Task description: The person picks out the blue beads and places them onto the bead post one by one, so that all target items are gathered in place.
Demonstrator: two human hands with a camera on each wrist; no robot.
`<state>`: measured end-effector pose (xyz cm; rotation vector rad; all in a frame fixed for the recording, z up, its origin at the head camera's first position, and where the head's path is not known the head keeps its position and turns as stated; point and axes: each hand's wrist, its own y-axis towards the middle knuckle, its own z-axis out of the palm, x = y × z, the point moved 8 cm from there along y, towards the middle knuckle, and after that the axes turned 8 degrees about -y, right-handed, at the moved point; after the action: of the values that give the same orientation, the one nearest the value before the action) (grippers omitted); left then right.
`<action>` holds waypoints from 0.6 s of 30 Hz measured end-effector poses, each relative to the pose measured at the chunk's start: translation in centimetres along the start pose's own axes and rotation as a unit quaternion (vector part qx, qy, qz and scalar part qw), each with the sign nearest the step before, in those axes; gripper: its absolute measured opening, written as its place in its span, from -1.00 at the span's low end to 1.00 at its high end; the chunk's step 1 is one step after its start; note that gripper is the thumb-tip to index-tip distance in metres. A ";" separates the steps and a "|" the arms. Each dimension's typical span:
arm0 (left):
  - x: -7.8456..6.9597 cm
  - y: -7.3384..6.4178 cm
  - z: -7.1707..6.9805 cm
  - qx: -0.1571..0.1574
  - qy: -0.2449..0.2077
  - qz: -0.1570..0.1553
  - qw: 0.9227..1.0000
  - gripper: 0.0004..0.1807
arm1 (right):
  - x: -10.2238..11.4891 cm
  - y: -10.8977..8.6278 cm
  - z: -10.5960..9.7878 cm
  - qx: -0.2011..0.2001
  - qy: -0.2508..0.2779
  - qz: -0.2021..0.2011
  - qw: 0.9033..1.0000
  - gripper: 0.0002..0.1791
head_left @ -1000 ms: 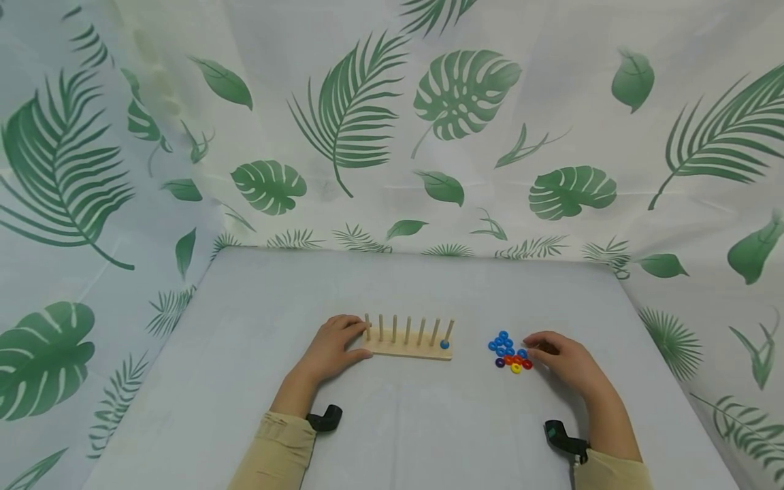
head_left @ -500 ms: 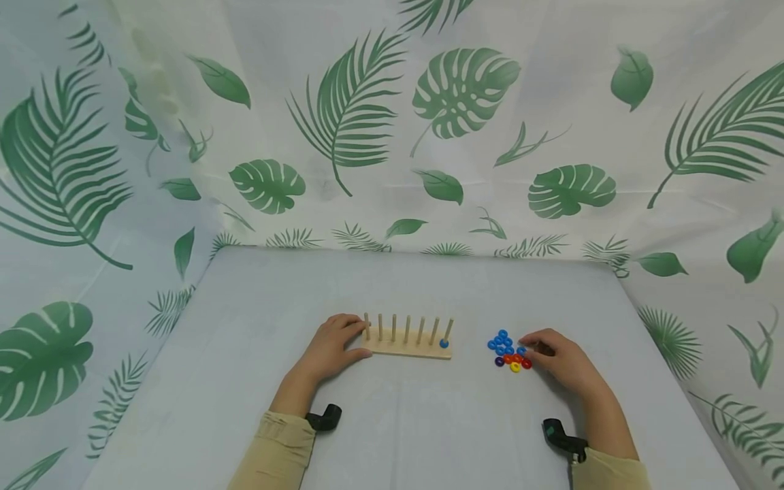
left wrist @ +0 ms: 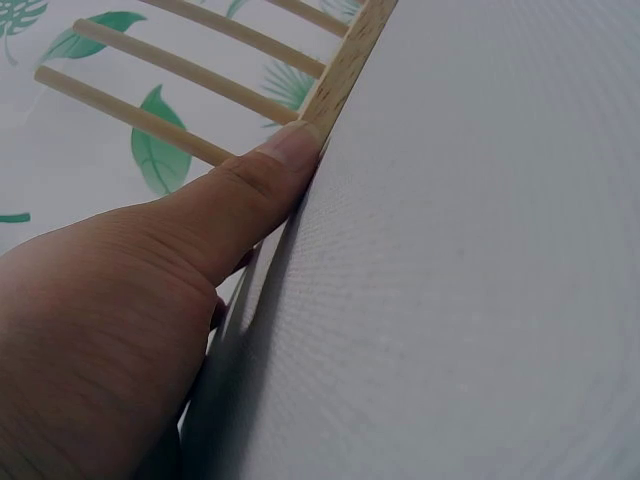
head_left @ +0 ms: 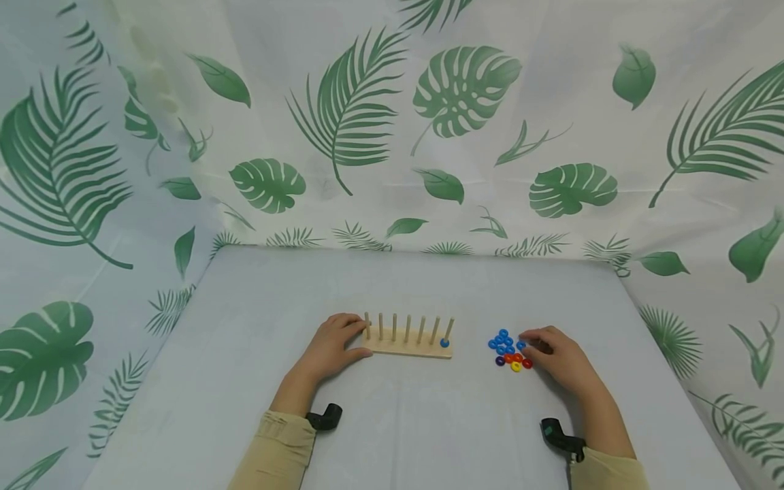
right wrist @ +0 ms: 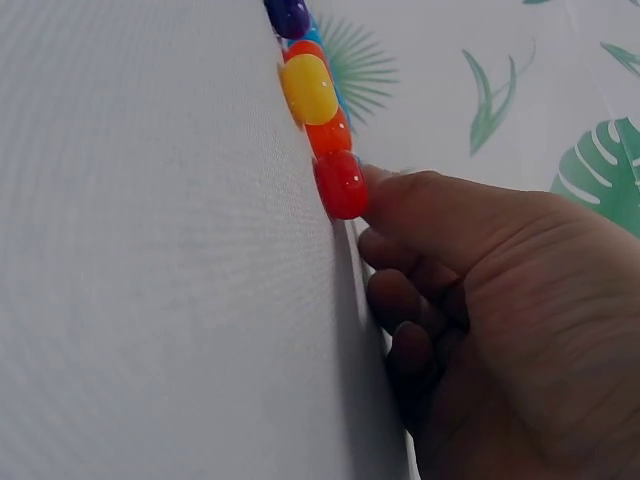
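Observation:
A wooden peg rack [head_left: 407,346] with a row of upright pegs lies on the table, a blue ring [head_left: 444,343] around its rightmost peg. My left hand [head_left: 333,347] grips the rack's left end; its thumb [left wrist: 290,150] presses the front edge in the left wrist view. To the right, my right hand [head_left: 560,354] pinches a blue bead ring [head_left: 520,345] between thumb and index finger at the edge of a cluster of rings. In the right wrist view the thumb hides most of that ring, behind a red ring [right wrist: 342,185].
Loose blue rings [head_left: 501,350], several red ones, a yellow ring [head_left: 516,367] and a dark purple ring [head_left: 500,361] lie close together right of the rack. The white table [head_left: 398,422] backs onto a leaf-patterned curtain [head_left: 380,136].
My right hand has shifted slightly left, and the blue ring at its fingertips has moved a little away from the red rings beside it. The left hand and the rack stay put.

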<state>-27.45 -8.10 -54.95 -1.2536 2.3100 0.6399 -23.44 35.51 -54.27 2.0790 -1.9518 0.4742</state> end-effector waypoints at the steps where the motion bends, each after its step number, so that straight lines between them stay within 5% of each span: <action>1: 0.0 0.0 0.0 -0.001 0.000 0.000 1.000 -0.31 | 0.0 0.0 0.0 0.002 0.000 0.000 1.000 -0.68; 18: 0.1 0.0 0.2 0.011 -0.001 -0.010 1.000 -0.30 | 0.0 0.3 0.4 -0.001 -0.004 0.005 1.000 -0.69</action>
<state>-27.52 -8.06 -55.12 -1.2640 2.2939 0.6085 -23.68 35.34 -54.63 2.0729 -1.9669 0.4670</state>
